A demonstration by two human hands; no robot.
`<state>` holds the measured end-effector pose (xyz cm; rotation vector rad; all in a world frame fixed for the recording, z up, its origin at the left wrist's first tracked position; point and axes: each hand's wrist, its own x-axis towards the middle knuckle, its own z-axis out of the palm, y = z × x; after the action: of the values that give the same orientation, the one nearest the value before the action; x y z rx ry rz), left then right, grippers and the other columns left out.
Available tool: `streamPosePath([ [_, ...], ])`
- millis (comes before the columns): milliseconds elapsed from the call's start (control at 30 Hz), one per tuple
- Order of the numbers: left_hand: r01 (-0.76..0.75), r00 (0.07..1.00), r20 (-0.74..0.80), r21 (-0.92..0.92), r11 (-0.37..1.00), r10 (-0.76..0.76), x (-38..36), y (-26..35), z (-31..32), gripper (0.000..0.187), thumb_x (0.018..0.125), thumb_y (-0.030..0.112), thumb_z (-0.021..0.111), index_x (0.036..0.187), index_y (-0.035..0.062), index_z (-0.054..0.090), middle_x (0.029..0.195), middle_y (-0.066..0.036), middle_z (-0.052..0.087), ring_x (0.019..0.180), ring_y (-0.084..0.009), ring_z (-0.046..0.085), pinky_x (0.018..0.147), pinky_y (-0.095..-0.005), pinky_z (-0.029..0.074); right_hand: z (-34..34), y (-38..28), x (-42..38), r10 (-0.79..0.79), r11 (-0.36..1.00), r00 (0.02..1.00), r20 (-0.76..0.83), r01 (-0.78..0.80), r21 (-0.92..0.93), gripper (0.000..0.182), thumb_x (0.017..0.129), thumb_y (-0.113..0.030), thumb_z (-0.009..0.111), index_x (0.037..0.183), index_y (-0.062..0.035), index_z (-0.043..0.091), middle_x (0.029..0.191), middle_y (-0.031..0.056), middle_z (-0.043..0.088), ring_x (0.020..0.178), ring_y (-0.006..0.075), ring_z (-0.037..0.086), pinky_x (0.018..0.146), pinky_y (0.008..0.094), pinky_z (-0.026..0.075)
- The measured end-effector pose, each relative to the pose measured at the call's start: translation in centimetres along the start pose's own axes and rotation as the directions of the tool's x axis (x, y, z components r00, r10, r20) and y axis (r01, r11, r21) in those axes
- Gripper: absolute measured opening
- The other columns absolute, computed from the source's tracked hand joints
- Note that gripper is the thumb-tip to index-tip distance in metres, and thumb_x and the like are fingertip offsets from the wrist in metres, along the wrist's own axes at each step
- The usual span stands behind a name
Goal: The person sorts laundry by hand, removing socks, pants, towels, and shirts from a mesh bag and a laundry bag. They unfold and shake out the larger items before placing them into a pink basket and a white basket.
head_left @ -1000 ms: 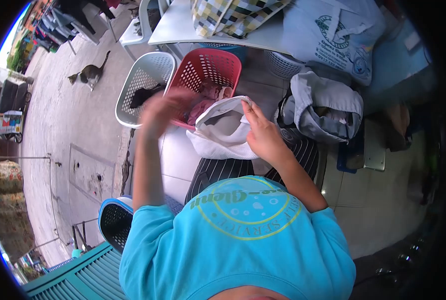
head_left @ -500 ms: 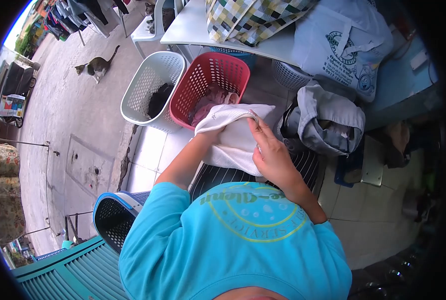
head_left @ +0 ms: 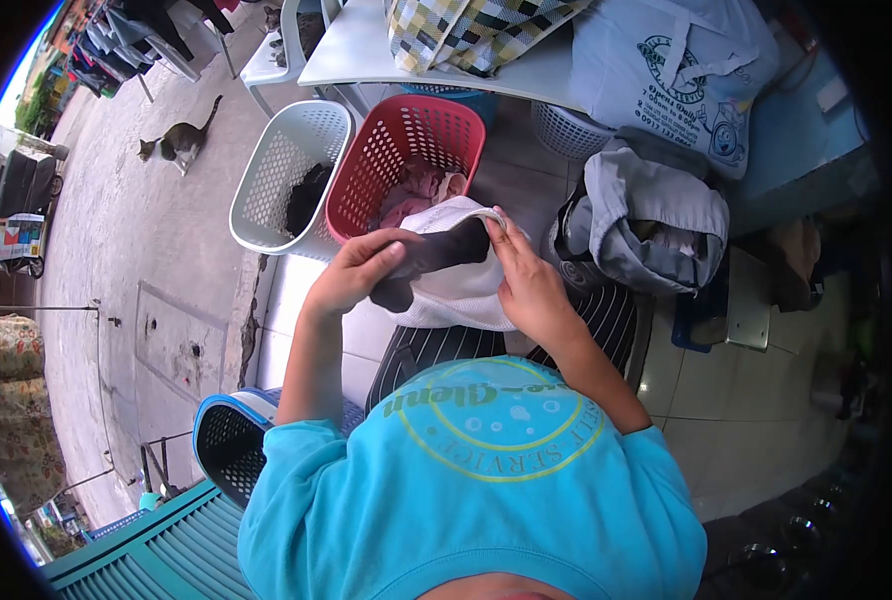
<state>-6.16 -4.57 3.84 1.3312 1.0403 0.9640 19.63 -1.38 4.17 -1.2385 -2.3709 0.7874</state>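
Observation:
Dark socks or similar small dark cloth (head_left: pixel 436 252) hang from my left hand (head_left: pixel 358 270), whose thumb and fingers are pinched on them. My right hand (head_left: pixel 528 275) grips the rim of a white mesh bag (head_left: pixel 456 302), which lies over my lap with its mouth open toward me. The dark cloth is stretched across the mouth of the bag, and its far end reaches close to my right fingertips. Just beyond the bag stands a red basket (head_left: pixel 406 125) with pinkish clothes (head_left: pixel 421 185) inside.
Left of the red basket is a white basket (head_left: pixel 281 140) holding dark cloth. A grey bag (head_left: pixel 641 215) sits open at the right. Behind are a white table (head_left: pixel 366 65), a checkered bag (head_left: pixel 476 30) and a white printed bag (head_left: pixel 666 80). A blue-rimmed basket (head_left: pixel 228 425) stands lower left.
My left hand has come out of the white mesh bag and now holds the dark cloth above it. My right hand remains at the bag's rim. The view has shifted slightly.

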Motion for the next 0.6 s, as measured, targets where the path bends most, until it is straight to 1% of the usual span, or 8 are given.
streamPosePath([
  [67,0.092,0.992,-0.052,-0.328,0.940,-0.115,-0.5,-0.4,-0.6,0.027,0.096,0.019,0.048,0.114,-0.0004,0.056,0.095,-0.011,0.065,0.079,-0.0182,0.065,0.072,-0.0298,0.053,0.1,0.1,0.0,-0.002,0.999,1.000,-0.001,0.002,-0.032,0.074,0.071,0.008,0.049,0.141,-0.0039,0.028,0.146,0.0168,0.028,0.103,0.0379,0.058,0.082,0.0413,0.050],
  [300,0.113,0.990,-0.002,-0.570,0.814,-0.138,-0.5,-1.3,-1.2,0.041,0.098,0.033,0.041,0.117,-0.0027,0.049,0.090,-0.017,0.064,0.070,-0.0222,0.066,0.058,-0.0301,0.055,0.0,-0.1,-0.5,0.018,0.999,1.000,0.016,-0.018,-0.033,0.074,0.071,0.008,0.049,0.140,-0.0017,0.028,0.146,0.0178,0.028,0.105,0.0381,0.057,0.083,0.0413,0.050],
  [367,-0.047,0.950,-0.288,-0.518,0.854,-0.122,-0.7,-1.5,-2.5,0.049,0.095,0.041,0.044,0.118,-0.0016,0.048,0.094,-0.016,0.063,0.066,-0.0197,0.064,0.055,-0.0266,0.053,0.2,0.3,-0.6,0.012,0.999,1.000,0.009,-0.012,-0.042,0.073,0.071,0.008,0.049,0.141,-0.0016,0.027,0.146,0.0177,0.028,0.106,0.0382,0.056,0.083,0.0412,0.050],
  [433,-0.276,0.927,-0.374,-0.606,0.746,0.038,-0.8,-1.4,-5.1,0.051,0.094,0.044,0.047,0.117,-0.0010,0.049,0.094,-0.014,0.063,0.067,-0.0177,0.062,0.058,-0.0270,0.052,0.2,0.2,-0.6,0.017,1.000,1.000,0.010,-0.017,-0.025,0.073,0.072,0.008,0.049,0.141,-0.0018,0.027,0.146,0.0178,0.028,0.106,0.0383,0.056,0.083,0.0412,0.050],
  [500,-0.155,0.860,-0.506,-0.381,0.911,-0.065,-0.9,-2.1,-7.2,0.044,0.093,0.040,0.052,0.114,0.0007,0.052,0.095,-0.010,0.064,0.071,-0.0149,0.061,0.063,-0.0282,0.050,0.3,0.0,-0.7,0.015,1.000,1.000,0.012,-0.015,-0.006,0.073,0.072,0.008,0.049,0.141,-0.0019,0.027,0.146,0.0180,0.027,0.105,0.0385,0.056,0.084,0.0413,0.050],
  [533,0.050,0.873,-0.487,0.080,0.996,-0.005,-1.1,-2.7,-7.2,0.038,0.091,0.034,0.060,0.109,0.0011,0.058,0.089,-0.004,0.063,0.073,-0.0106,0.057,0.067,-0.0273,0.047,0.5,0.1,-0.6,0.011,1.000,1.000,0.012,-0.011,-0.019,0.073,0.072,0.008,0.049,0.141,-0.0020,0.027,0.146,0.0184,0.028,0.105,0.0387,0.056,0.084,0.0415,0.050],
  [567,0.403,0.881,-0.433,0.481,0.778,-0.189,-1.2,-2.0,-7.8,0.032,0.088,0.030,0.065,0.103,0.0011,0.062,0.082,-0.001,0.061,0.072,-0.0077,0.053,0.066,-0.0250,0.045,0.7,0.1,-0.5,0.009,0.999,1.000,0.012,-0.008,-0.032,0.073,0.072,0.007,0.049,0.141,-0.0021,0.027,0.146,0.0188,0.028,0.105,0.0389,0.056,0.084,0.0417,0.050],
  [600,0.445,0.881,-0.363,0.421,0.790,-0.303,-1.2,-1.6,-7.5,0.032,0.089,0.030,0.064,0.101,0.0008,0.062,0.079,0.001,0.060,0.072,-0.0068,0.052,0.065,-0.0240,0.044,0.8,0.1,-0.5,0.010,0.999,1.000,0.012,-0.009,-0.031,0.073,0.072,0.007,0.049,0.141,-0.0021,0.027,0.146,0.0188,0.028,0.105,0.0389,0.056,0.084,0.0417,0.050],
])
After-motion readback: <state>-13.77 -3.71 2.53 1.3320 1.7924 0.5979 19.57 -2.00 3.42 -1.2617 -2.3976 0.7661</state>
